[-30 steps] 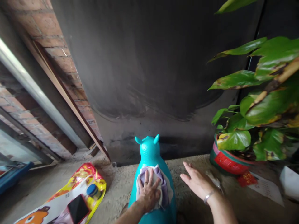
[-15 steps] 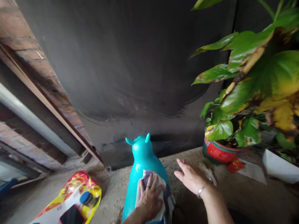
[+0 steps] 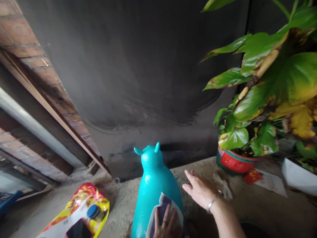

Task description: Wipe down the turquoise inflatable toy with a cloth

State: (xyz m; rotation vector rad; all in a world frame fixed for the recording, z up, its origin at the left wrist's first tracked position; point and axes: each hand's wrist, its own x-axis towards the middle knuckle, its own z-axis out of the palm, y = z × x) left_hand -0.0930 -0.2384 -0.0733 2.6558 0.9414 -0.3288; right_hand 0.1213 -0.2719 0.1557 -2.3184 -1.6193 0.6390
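Observation:
A turquoise inflatable animal toy [image 3: 156, 180] with two small ears stands upright in the lower middle, its head toward the dark panel. My left hand [image 3: 165, 224] is on its lower back and holds a white and purple cloth [image 3: 162, 208] against the surface, fingers spread over the fabric. Part of that hand is cut off by the bottom edge. Off the toy's right side hovers my right hand [image 3: 200, 191], wearing a bracelet, its fingers stretched out and nothing in them.
Left on the concrete floor lies a red and yellow plastic bag [image 3: 85, 190], with a blue-capped bottle [image 3: 94, 211] and a dark phone [image 3: 78, 229]. A potted plant [image 3: 235, 162] and a white planter [image 3: 299, 175] stand right. The dark panel [image 3: 148, 82] rises behind.
My left hand and the cloth have slid down the toy's back, toward me. My right hand stays nearly where it was. The view has shifted slightly.

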